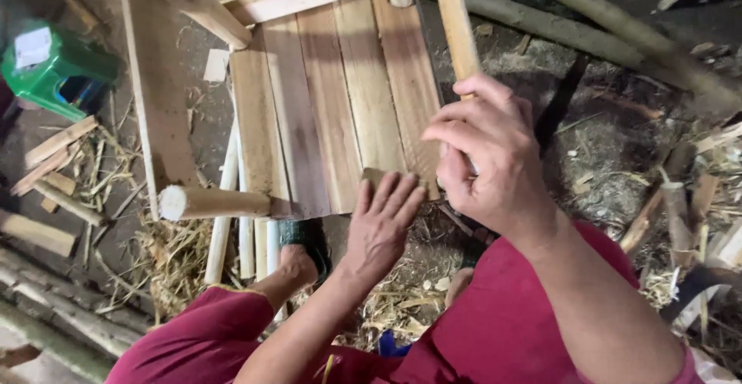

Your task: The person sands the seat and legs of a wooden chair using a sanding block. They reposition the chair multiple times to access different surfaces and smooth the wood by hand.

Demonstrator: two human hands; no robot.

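**Hands at the near edge of the slatted panel**

Your right hand (pixel 488 160) is closed around a long wooden stick (pixel 456 25) that runs up and away. Your left hand (pixel 382 222), just beside it, lies open and flat, fingers on a small wooden block (pixel 374 175) at the slatted wooden panel's (pixel 332 106) edge. Far left stands a green stool (pixel 58 67).

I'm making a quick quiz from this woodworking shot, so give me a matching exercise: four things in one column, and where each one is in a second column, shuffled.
Things:
1. left hand
2. right hand
3. green plastic stool
4. round wooden leg

Places:
A. top left, on the ground
B. flat on the near edge of the plank seat
C. gripping a long wooden handle
D. sticking out at the seat's lower left corner

Pairs: 1-B, 2-C, 3-A, 4-D
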